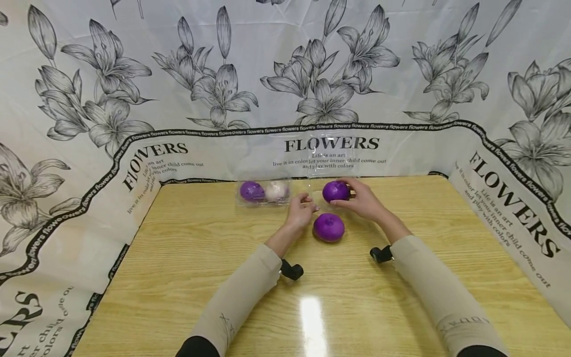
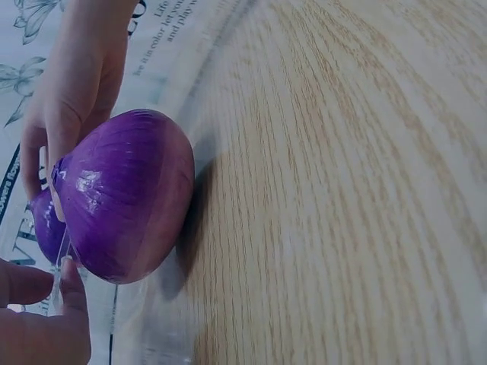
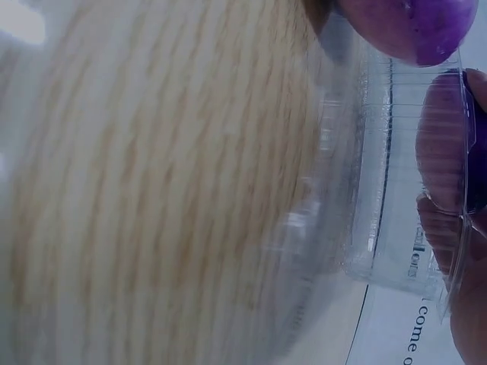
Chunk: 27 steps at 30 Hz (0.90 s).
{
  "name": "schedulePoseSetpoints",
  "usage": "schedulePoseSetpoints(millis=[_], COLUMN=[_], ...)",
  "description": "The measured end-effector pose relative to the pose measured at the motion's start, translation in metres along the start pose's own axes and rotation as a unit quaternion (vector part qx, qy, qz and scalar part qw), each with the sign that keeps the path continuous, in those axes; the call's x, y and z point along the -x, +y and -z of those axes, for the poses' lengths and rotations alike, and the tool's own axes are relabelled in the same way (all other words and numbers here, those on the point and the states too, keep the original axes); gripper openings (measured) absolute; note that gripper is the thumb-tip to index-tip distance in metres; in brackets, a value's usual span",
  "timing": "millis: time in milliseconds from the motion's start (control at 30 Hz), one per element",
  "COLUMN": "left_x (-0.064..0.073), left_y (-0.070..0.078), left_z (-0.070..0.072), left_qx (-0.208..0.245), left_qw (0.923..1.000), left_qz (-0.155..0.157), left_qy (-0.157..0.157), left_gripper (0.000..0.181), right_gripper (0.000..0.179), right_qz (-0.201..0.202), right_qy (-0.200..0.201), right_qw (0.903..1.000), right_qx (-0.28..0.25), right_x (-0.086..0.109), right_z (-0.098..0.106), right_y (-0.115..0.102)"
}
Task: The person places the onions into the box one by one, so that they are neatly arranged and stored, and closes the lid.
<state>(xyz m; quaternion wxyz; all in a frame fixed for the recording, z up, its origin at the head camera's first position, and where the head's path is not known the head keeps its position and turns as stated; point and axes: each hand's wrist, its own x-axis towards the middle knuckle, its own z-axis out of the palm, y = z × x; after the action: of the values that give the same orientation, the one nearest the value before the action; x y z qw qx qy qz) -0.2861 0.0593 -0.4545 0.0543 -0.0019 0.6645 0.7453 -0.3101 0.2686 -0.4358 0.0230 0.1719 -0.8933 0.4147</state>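
My right hand grips a purple onion, fingers behind it and thumb in front, at an open clear plastic box. In the right wrist view the onion shows through the box's transparent wall. My left hand pinches the box's thin edge between thumb and finger, as the left wrist view shows. Nearer to me, between the two hands, a second purple onion lies on the table; it looks large and glossy in the left wrist view. The box's raised lid overlaps the printed cloth behind.
Left of my left hand, another clear box holds a purple onion and a whitish round bulb. A cloth printed with flowers hangs behind and beside the wooden table. Black camera mounts stick out below both wrists.
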Motion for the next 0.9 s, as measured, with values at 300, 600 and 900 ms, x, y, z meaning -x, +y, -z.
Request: schedulePoseSetpoints(millis=[300,600,900], left_x=[0.002,-0.002,-0.003], left_y=[0.002,-0.003,-0.002], left_z=[0.001,0.007,0.008], left_qx=[-0.003,-0.010,-0.026], left_qw=[1.0000,0.9999,0.9994], left_qz=[0.004,0.006,0.008], left_qy=[-0.005,-0.013,-0.018], left_gripper=[0.053,0.054,0.056], right_gripper=[0.075,0.079,0.076], right_qz=[0.001,-0.003,0.000], right_qy=[-0.016,-0.052,-0.080], right_qw=[0.9996,0.9977,0.9954], right_qx=[0.023,0.043,0.053], right_x=[-0.009,-0.014,-0.024], right_z=[-0.005,-0.008,-0.012], right_y=[-0.002,-0.003,0.002])
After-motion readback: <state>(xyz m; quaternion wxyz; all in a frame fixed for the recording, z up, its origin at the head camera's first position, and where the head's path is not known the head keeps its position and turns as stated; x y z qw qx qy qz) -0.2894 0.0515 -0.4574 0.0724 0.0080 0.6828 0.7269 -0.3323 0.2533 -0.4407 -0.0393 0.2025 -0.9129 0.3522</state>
